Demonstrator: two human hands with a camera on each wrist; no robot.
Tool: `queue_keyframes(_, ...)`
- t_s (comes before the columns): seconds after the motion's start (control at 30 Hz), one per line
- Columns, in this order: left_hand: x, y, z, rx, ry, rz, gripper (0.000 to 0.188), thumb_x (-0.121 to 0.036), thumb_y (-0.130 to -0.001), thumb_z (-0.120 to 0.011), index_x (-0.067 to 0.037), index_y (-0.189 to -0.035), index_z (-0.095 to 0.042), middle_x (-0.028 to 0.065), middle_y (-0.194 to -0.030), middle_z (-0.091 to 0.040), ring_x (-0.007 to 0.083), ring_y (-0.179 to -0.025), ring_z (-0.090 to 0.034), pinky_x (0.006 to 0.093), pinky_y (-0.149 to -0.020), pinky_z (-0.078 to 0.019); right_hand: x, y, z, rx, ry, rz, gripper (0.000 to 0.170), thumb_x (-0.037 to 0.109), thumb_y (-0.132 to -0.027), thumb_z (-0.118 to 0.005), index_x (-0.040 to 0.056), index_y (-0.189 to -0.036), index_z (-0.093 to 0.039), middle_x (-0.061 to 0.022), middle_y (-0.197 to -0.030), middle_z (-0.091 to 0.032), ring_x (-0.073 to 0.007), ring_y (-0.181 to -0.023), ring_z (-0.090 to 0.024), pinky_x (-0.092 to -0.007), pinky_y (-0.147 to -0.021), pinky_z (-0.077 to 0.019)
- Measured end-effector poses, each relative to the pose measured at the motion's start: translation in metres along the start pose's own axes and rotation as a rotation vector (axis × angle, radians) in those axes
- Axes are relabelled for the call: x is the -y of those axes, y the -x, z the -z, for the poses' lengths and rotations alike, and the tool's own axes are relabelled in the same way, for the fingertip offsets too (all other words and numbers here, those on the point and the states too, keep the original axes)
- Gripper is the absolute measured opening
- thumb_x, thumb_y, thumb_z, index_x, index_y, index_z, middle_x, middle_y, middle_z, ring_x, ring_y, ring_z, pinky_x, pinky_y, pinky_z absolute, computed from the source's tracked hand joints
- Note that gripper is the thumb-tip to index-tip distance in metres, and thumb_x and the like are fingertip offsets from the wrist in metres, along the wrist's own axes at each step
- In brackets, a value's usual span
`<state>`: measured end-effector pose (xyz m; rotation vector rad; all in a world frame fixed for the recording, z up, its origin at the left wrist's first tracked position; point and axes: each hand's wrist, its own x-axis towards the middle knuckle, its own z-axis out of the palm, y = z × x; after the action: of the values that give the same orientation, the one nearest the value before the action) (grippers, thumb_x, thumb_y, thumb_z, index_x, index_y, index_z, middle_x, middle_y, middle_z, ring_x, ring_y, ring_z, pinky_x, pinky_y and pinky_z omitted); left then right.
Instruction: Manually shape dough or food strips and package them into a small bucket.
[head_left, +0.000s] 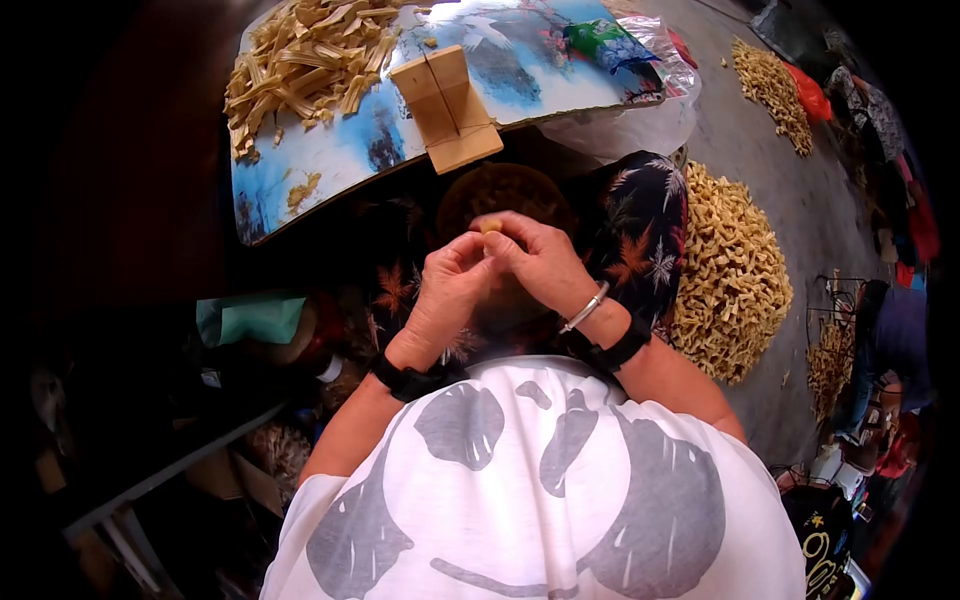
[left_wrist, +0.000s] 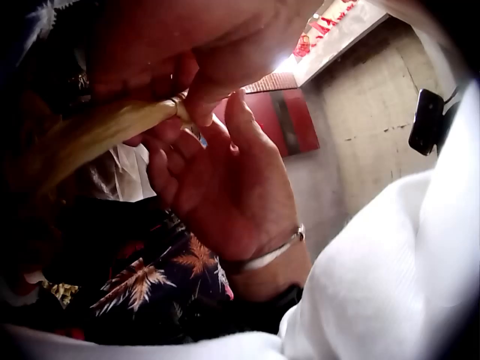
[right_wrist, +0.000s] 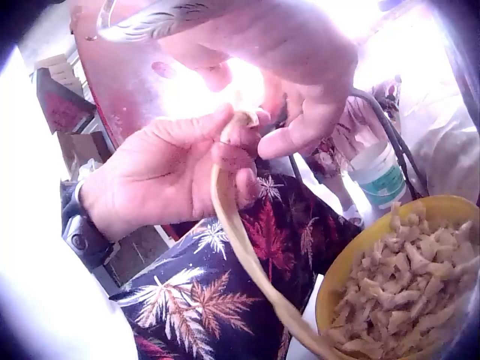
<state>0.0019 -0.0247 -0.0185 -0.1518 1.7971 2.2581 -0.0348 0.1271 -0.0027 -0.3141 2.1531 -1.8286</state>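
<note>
Both hands meet in front of the person's lap in the head view. A long, pale yellow flat strip [right_wrist: 247,251] runs from the fingers down toward the bowl, and its upper end is bent over at the fingertips. My left hand [head_left: 445,295] pinches the strip between thumb and fingers. From the other side my right hand [head_left: 545,265], with a silver bracelet at the wrist, grips the strip's short end, fingertips close to the left thumb. A yellow-rimmed bowl [right_wrist: 327,304] full of short pale pieces sits below the hands.
A blue patterned board [head_left: 370,150] bears a heap of strips [head_left: 310,55], a wooden stand [head_left: 447,105] and a green packet [head_left: 607,45]. Big piles of yellow pieces [head_left: 730,275] lie on the floor [head_left: 700,130] at the right. A white bucket [right_wrist: 377,176] stands beyond the bowl.
</note>
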Motion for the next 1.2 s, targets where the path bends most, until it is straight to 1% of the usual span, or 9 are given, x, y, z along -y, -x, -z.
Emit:
queue_keyframes(0.13, -0.010, 0.008, -0.005, -0.008, -0.075, 0.198, 0.012, -0.013, -0.095, -0.061, -0.003, -0.096, -0.067, -0.0026, -0.076, -0.061, 0.0042, -0.064, -0.051, 0.0183, -0.057, -0.0412, -0.009, -0.010, 0.001, -0.187, 0.262, 0.203, 0.020, 0.019, -0.096, -0.057, -0.0003, -0.097, -0.063, -0.0163, -0.076, -0.068, -0.0295, -0.069, -0.068, -0.0330, -0.060, -0.0519)
queue_keyframes(0.23, -0.010, 0.008, -0.002, -0.044, -0.159, 0.069, 0.014, -0.015, -0.096, -0.060, -0.003, -0.094, -0.068, -0.0037, -0.074, -0.059, 0.0036, -0.063, -0.049, 0.0174, -0.056, -0.0394, -0.005, -0.012, 0.006, -0.191, 0.330, 0.181, 0.020, 0.020, -0.097, -0.055, 0.0000, -0.098, -0.060, -0.0181, -0.075, -0.066, -0.0317, -0.066, -0.067, -0.0342, -0.057, -0.0509)
queue_keyframes(0.33, -0.002, 0.002, 0.005, -0.105, -0.407, -0.035, 0.017, -0.013, -0.093, -0.061, 0.001, -0.092, -0.070, -0.0011, -0.080, -0.068, 0.0048, -0.072, -0.057, 0.0212, -0.066, -0.0467, -0.001, -0.009, 0.009, 0.002, 0.020, -0.022, 0.017, 0.018, -0.094, -0.062, 0.0025, -0.098, -0.060, -0.0083, -0.070, -0.065, -0.0166, -0.057, -0.062, -0.0285, -0.053, -0.0477)
queue_keyframes(0.47, -0.005, 0.004, 0.003, -0.076, -0.321, -0.079, 0.016, -0.015, -0.094, -0.061, -0.001, -0.090, -0.070, -0.0048, -0.071, -0.060, 0.0023, -0.064, -0.048, 0.0193, -0.057, -0.0378, -0.022, -0.011, 0.015, 0.131, -0.201, -0.081, 0.015, 0.017, -0.091, -0.067, 0.0037, -0.094, -0.061, 0.0006, -0.068, -0.061, -0.0046, -0.058, -0.055, -0.0222, -0.051, -0.0437)
queue_keyframes(0.63, -0.030, 0.012, 0.017, 0.047, -0.228, 0.133, 0.019, -0.020, -0.097, -0.061, -0.004, -0.093, -0.069, -0.0089, -0.067, -0.049, -0.0008, -0.056, -0.036, 0.0171, -0.048, -0.0249, 0.008, -0.010, 0.033, 0.223, -0.257, -0.261, 0.014, 0.018, -0.093, -0.065, 0.0069, -0.093, -0.058, 0.0033, -0.070, -0.055, -0.0019, -0.056, -0.044, -0.0171, -0.047, -0.0320)
queue_keyframes(0.73, -0.040, 0.001, 0.019, -0.005, -0.358, -0.018, 0.015, -0.015, -0.093, -0.063, 0.000, -0.092, -0.067, -0.0047, -0.065, -0.052, 0.0023, -0.059, -0.044, 0.0211, -0.053, -0.0368, 0.018, -0.023, 0.039, 0.254, -0.271, -0.201, 0.016, 0.021, -0.096, -0.062, 0.0048, -0.097, -0.060, 0.0034, -0.073, -0.055, -0.0021, -0.057, -0.047, -0.0168, -0.048, -0.0351)
queue_keyframes(0.8, -0.051, -0.012, 0.023, -0.085, -0.489, -0.186, 0.014, -0.011, -0.091, -0.064, 0.003, -0.090, -0.064, 0.0057, -0.064, -0.055, 0.0095, -0.058, -0.050, 0.0268, -0.055, -0.0435, 0.029, -0.042, 0.042, 0.140, -0.272, -0.113, 0.016, 0.020, -0.096, -0.061, 0.0037, -0.097, -0.063, 0.0028, -0.073, -0.059, -0.0035, -0.057, -0.051, -0.0185, -0.050, -0.0396)
queue_keyframes(0.9, -0.084, -0.039, 0.034, -0.138, -0.771, -0.453, 0.014, -0.013, -0.094, -0.063, 0.001, -0.091, -0.065, 0.0003, -0.064, -0.053, 0.0053, -0.060, -0.049, 0.0239, -0.053, -0.0410, 0.044, -0.069, 0.040, -0.023, -0.146, 0.104, 0.016, 0.019, -0.098, -0.058, 0.0033, -0.097, -0.064, 0.0015, -0.070, -0.059, -0.0042, -0.057, -0.053, -0.0214, -0.050, -0.0434)
queue_keyframes(1.2, -0.111, -0.109, 0.053, -0.356, -0.816, -0.556, 0.018, -0.015, -0.094, -0.062, 0.000, -0.085, -0.063, 0.0039, -0.058, -0.046, 0.0080, -0.056, -0.041, 0.0282, -0.052, -0.0388, 0.052, -0.140, 0.025, -0.363, 0.293, 0.470, 0.010, 0.016, -0.095, -0.058, 0.0056, -0.093, -0.058, -0.0170, -0.077, -0.062, -0.0362, -0.072, -0.062, -0.0405, -0.061, -0.0480)
